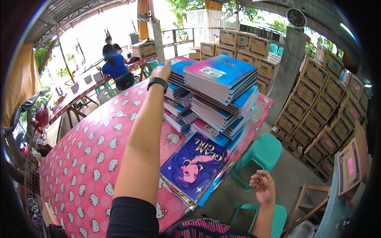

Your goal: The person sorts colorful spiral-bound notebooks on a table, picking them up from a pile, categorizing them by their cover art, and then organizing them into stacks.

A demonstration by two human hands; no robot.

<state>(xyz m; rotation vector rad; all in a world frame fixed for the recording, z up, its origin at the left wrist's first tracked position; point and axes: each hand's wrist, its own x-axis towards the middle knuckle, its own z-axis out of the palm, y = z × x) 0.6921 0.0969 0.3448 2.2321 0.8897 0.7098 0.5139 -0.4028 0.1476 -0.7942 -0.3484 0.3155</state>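
Note:
My left hand [162, 71] reaches far forward to the near-left corner of the back stack of spiral notebooks [179, 66]. Its fingers are mostly hidden, so I cannot tell whether they grip the top one. A taller stack of blue and pink spiral notebooks [222, 71] stands just to the right, in layers turned different ways. Closer to me lies a pile topped by a purple notebook with a cartoon girl cover [192, 168]. My right hand [263, 186] hovers off the table's right side, palm up, fingers loosely curled and apart, with nothing visible in them.
A pink patterned cloth covers the table [91, 158]. Green plastic stools [265, 150] stand at its right. Cardboard boxes [313, 103] are piled beyond a concrete post [286, 75]. Another person in blue [116, 71] sits at a farther table. An open carton [351, 166] is at the right.

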